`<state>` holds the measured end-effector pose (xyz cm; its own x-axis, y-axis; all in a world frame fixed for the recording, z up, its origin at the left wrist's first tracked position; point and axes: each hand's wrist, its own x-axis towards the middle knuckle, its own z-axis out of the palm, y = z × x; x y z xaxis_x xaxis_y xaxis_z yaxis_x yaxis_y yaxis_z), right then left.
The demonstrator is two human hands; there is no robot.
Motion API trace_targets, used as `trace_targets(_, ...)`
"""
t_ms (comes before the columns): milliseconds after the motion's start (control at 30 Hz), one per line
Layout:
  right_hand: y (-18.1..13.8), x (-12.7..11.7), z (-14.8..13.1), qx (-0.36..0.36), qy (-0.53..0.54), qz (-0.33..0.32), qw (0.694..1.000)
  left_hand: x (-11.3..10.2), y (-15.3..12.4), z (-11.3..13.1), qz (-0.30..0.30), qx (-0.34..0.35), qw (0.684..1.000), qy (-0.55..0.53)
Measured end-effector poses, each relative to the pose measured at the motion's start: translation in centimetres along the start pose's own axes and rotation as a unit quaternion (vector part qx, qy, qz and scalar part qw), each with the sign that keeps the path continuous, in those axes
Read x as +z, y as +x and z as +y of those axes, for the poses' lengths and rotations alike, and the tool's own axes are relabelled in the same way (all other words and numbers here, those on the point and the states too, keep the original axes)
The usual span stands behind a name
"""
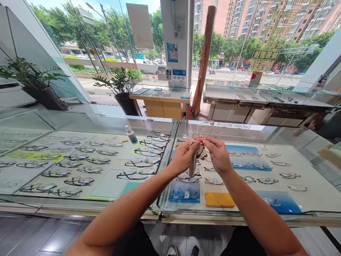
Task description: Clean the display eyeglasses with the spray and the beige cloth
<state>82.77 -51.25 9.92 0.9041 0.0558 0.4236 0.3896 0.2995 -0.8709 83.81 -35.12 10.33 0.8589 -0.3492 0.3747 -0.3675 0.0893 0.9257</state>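
Forearms (128,204), hands (184,153) holding clear, thin-rimmed eyeglasses (206,130), folded beige cloth (192,166)

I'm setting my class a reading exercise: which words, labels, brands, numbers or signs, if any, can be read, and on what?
No text reads clearly enough to quote.
Gold window lettering: characters too unclear.
Long white strip: characters too blurred.
Bottle label: too small.
Blue pillar poster: too small.
Paper notice above it: too small.
Blue card below it: too small.
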Motion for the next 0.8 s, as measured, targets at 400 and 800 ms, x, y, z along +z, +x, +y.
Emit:
trace_targets(400, 0.7, -0.1, -0.5, 0.050, 0.035, 0.059, 0.996, -1.1, 0.1, 0.6, -0.085, -0.018, 0.996, 0.025)
trace_targets(800, -0.5, 1.4, 0.1, 0.035, 0.057, 0.040, 0.997, 0.9, -0.6, -0.4, 0.054, 0.004, 0.999, -0.005)
